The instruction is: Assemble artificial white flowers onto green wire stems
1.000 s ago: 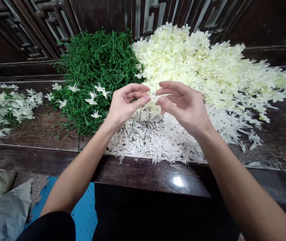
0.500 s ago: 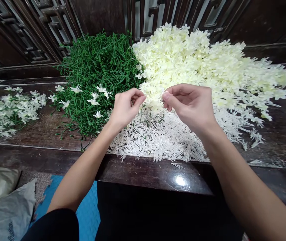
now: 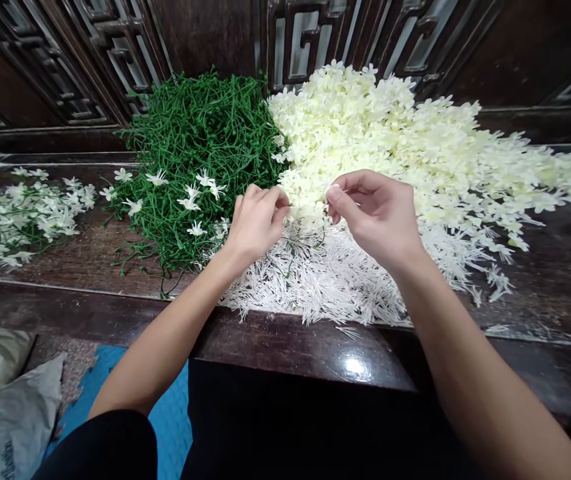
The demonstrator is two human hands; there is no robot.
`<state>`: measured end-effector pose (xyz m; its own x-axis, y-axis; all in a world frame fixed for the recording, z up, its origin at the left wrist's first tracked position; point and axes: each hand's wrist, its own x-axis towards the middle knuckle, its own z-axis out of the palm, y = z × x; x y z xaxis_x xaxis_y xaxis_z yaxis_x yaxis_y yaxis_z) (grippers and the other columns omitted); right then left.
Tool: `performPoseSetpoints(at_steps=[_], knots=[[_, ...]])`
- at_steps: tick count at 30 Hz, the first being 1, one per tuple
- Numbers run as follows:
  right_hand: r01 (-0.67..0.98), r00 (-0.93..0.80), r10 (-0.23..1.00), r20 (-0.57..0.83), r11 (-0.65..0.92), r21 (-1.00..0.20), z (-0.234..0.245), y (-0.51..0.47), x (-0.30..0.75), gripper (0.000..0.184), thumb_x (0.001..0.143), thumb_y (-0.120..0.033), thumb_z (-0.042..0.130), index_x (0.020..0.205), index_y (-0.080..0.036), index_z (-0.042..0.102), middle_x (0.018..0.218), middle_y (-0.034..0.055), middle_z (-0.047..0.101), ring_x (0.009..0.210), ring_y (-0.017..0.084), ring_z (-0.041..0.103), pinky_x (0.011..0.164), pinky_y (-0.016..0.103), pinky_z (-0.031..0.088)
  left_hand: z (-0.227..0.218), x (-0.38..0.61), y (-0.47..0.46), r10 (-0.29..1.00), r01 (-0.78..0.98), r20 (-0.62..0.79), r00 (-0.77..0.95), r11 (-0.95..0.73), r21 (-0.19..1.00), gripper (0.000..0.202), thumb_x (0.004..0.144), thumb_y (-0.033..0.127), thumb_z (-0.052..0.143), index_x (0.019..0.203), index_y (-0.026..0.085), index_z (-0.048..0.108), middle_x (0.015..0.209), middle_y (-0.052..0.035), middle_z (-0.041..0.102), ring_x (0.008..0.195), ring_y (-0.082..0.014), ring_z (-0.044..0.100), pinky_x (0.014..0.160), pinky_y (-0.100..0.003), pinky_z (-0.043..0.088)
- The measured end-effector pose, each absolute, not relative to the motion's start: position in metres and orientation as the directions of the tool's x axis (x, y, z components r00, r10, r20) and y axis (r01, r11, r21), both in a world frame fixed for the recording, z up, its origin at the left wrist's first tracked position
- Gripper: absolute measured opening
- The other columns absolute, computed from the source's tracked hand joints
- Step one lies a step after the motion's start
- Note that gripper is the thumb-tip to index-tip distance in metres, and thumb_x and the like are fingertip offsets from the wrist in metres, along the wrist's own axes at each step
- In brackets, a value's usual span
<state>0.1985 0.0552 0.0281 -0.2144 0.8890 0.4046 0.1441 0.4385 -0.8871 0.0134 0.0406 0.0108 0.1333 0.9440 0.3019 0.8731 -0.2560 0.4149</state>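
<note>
My left hand (image 3: 258, 223) and right hand (image 3: 373, 213) hover near each other over the worktop (image 3: 90, 257), each with fingertips pinched together on something too small to make out, just above where the cream flower pile (image 3: 405, 147) meets the white stamens (image 3: 325, 280).

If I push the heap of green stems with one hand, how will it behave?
The green stems look thin and bendy, so probably floppy and light. They lie tangled, so the heap would likely drag as one clump. A few white flowers on it may fall off.
</note>
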Motion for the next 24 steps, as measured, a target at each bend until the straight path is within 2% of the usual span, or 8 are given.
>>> performPoseSetpoints(at_steps=[5, 7, 10, 13, 19, 24], knots=[[0.138, -0.244, 0.889, 0.387, 0.427, -0.893, 0.022, 0.056, 0.197, 0.010, 0.083, -0.024, 0.071, 0.081, -0.019, 0.063, 0.075, 0.0014, 0.062, 0.064, 0.013, 0.058, 0.058, 0.030, 0.049, 0.009, 0.011, 0.043, 0.867, 0.719, 0.496, 0.052, -0.377, 0.583, 0.008, 0.087, 0.011, 0.059, 0.089, 0.018, 0.064, 0.087, -0.0041, 0.072, 0.085, -0.0182, 0.064, 0.075, -0.034, 0.051], [0.133, -0.262, 0.885, 0.384, 0.427, -0.894, 0.018, 0.056, 0.195, 0.011, 0.084, -0.026, 0.071, 0.085, -0.018, 0.064, 0.083, 0.0033, 0.065, 0.070, 0.015, 0.061, 0.064, 0.032, 0.052, 0.009, 0.012, 0.043, 0.859, 0.607, 0.511, 0.038, -0.426, 0.671, 0.008, 0.087, 0.013, 0.061, 0.090, 0.018, 0.065, 0.086, -0.0034, 0.073, 0.079, -0.0159, 0.068, 0.071, -0.030, 0.053], [0.074, -0.281, 0.876, 0.393, 0.428, -0.901, 0.015, 0.054, 0.192, 0.012, 0.087, -0.029, 0.069, 0.089, -0.019, 0.064, 0.100, 0.0063, 0.069, 0.086, 0.017, 0.066, 0.078, 0.035, 0.056, 0.012, 0.016, 0.040, 0.865, 0.471, 0.500, 0.046, -0.460, 0.753, 0.009, 0.086, 0.016, 0.065, 0.093, 0.018, 0.070, 0.088, -0.0034, 0.077, 0.079, -0.0150, 0.072, 0.073, -0.029, 0.058], [-0.014, -0.290, 0.869, 0.401, 0.416, -0.909, 0.017, 0.051, 0.191, 0.012, 0.088, -0.029, 0.068, 0.092, -0.019, 0.063, 0.100, 0.0058, 0.070, 0.089, 0.018, 0.068, 0.083, 0.037, 0.057, 0.017, 0.021, 0.035, 0.863, 0.378, 0.502, 0.050, -0.482, 0.790, 0.010, 0.086, 0.016, 0.065, 0.091, 0.018, 0.074, 0.092, -0.0044, 0.079, 0.080, -0.0146, 0.074, 0.076, -0.028, 0.061], [-0.066, -0.305, 0.841, 0.447, 0.449, -0.891, 0.023, 0.045, 0.191, 0.006, 0.089, -0.020, 0.068, 0.094, -0.020, 0.064, 0.094, 0.0042, 0.070, 0.088, 0.018, 0.069, 0.077, 0.036, 0.060, 0.021, 0.023, 0.027, 0.828, 0.341, 0.557, 0.069, -0.544, 0.766, 0.010, 0.088, 0.015, 0.065, 0.093, 0.017, 0.073, 0.092, -0.0047, 0.079, 0.076, -0.0132, 0.074, 0.071, -0.024, 0.062], [-0.048, -0.299, 0.818, 0.492, 0.502, -0.864, 0.024, 0.043, 0.190, 0.006, 0.089, -0.017, 0.066, 0.093, -0.021, 0.064, 0.091, 0.0035, 0.069, 0.083, 0.017, 0.068, 0.068, 0.032, 0.058, 0.023, 0.023, 0.025, 0.712, 0.446, 0.690, 0.129, -0.663, 0.601, 0.009, 0.088, 0.009, 0.064, 0.090, 0.015, 0.070, 0.090, -0.0046, 0.079, 0.075, -0.0118, 0.073, 0.067, -0.022, 0.060]])
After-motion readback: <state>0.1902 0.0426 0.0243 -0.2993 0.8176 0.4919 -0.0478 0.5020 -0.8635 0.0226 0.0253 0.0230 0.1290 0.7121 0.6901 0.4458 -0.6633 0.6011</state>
